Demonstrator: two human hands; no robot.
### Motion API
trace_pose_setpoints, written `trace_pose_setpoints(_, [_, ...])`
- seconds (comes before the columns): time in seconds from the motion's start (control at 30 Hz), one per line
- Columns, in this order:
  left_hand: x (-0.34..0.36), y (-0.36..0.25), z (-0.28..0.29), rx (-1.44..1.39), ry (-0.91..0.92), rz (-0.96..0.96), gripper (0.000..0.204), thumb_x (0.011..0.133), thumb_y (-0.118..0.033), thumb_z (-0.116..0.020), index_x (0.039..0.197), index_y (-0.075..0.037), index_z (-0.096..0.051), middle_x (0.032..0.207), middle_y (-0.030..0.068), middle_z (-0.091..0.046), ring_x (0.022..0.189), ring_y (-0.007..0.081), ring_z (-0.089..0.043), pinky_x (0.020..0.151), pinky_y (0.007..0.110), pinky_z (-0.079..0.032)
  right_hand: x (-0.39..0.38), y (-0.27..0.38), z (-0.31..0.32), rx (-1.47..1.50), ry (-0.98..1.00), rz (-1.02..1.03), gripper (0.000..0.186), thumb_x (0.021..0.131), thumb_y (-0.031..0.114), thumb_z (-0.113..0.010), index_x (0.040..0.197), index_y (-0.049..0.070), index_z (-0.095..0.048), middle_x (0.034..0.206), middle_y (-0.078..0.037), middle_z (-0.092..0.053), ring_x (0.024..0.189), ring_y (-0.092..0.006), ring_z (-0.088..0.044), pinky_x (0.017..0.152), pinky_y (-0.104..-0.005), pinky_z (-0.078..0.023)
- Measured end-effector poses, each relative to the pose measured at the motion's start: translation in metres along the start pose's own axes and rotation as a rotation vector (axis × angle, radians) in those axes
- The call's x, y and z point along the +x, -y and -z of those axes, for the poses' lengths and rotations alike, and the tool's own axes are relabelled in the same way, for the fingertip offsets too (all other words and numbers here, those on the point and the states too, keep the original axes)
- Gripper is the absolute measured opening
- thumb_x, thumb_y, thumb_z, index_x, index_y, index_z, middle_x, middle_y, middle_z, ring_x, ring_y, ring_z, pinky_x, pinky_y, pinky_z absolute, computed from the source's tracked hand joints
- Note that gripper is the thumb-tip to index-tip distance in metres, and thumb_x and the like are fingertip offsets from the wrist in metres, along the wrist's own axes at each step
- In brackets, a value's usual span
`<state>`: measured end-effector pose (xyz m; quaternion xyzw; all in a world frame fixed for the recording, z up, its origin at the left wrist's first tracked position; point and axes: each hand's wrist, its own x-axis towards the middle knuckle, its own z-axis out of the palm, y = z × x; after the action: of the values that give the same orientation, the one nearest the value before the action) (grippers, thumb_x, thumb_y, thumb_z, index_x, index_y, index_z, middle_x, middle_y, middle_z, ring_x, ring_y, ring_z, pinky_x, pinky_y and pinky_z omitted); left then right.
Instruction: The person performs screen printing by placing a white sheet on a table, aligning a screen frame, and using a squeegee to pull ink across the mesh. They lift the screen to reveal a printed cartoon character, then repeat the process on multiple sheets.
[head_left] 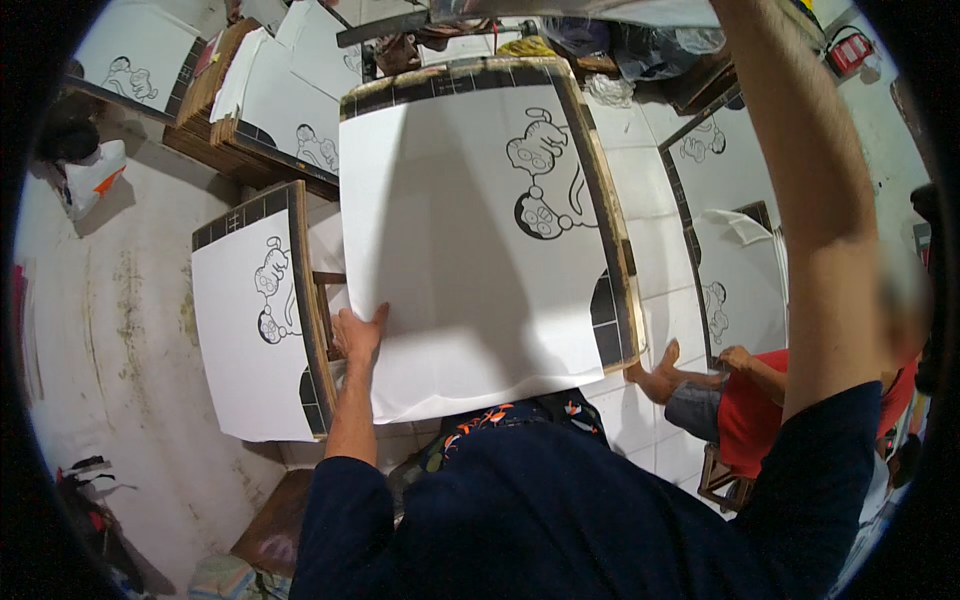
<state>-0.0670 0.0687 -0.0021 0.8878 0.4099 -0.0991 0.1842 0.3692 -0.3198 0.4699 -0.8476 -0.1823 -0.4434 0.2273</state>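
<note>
In front of me a large board [626, 300] with a black, grid-marked border carries a white cloth panel [440, 250]. A black line drawing of two cartoon figures [545, 175] is printed near the panel's right side. My left hand [360, 335] grips the left edge near the front, its thumb on top of the cloth and its fingers partly hidden at the side. My right arm [825, 200] reaches up and forward, and its hand is beyond the upper edge. Past the board's far end, a frame [560, 12] runs across the top, close to that arm.
Another printed panel on a board [245, 320] stands close on the left. More boards with printed panels [290, 110] are at the far left and along the right [735, 270]. A person in a red top [765, 410] sits low at the right, bare foot near my board's corner.
</note>
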Motion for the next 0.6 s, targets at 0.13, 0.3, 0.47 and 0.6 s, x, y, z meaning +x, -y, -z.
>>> trace_pose_setpoints(0.13, [-0.008,-0.02,0.007,0.078,-0.125,-0.033,0.088,0.082,-0.061,-0.083,0.135,0.004,-0.055,0.144,0.029,-0.054,0.133,0.0445,-0.054,0.108,0.057,-0.044,-0.055,0.005,0.01,0.063,-0.108,0.015,0.033,0.089,0.015,-0.078,0.119,0.004,-0.069,0.108,-0.02,-0.071,0.104,-0.0411,-0.067,0.087,-0.0491,-0.054])
trace_pose_setpoints(0.3, [-0.074,-0.164,0.046,-0.766,-0.061,-0.619,0.079,0.099,-0.059,-0.064,0.148,0.001,-0.047,0.146,0.0212,-0.056,0.131,0.0373,-0.057,0.111,0.052,-0.042,-0.177,-0.007,0.02,0.001,-0.257,0.306,0.033,0.082,0.012,-0.073,0.115,0.016,-0.072,0.1,-0.007,-0.072,0.098,-0.0344,-0.065,0.09,-0.0481,-0.044])
trace_pose_setpoints(0.47, [-0.166,-0.264,0.05,-2.197,0.709,0.018,0.08,0.1,-0.067,-0.049,0.15,-0.005,-0.046,0.143,0.0164,-0.056,0.13,0.0319,-0.054,0.113,0.049,-0.041,-0.362,0.004,0.024,0.076,-0.063,0.144,0.037,0.078,0.005,-0.067,0.112,0.016,-0.074,0.111,-0.006,-0.072,0.107,-0.0302,-0.062,0.098,-0.0471,-0.04])
trace_pose_setpoints(0.6, [-0.147,-0.239,-0.005,-1.907,0.645,0.704,0.093,0.096,-0.069,-0.043,0.161,-0.003,-0.03,0.16,0.0224,-0.038,0.143,0.0365,-0.043,0.12,0.056,-0.034,-0.458,0.012,0.012,0.083,0.165,-0.007,0.035,0.079,0.003,-0.069,0.111,0.017,-0.073,0.109,0.0,-0.069,0.106,-0.0266,-0.06,0.101,-0.0477,-0.039])
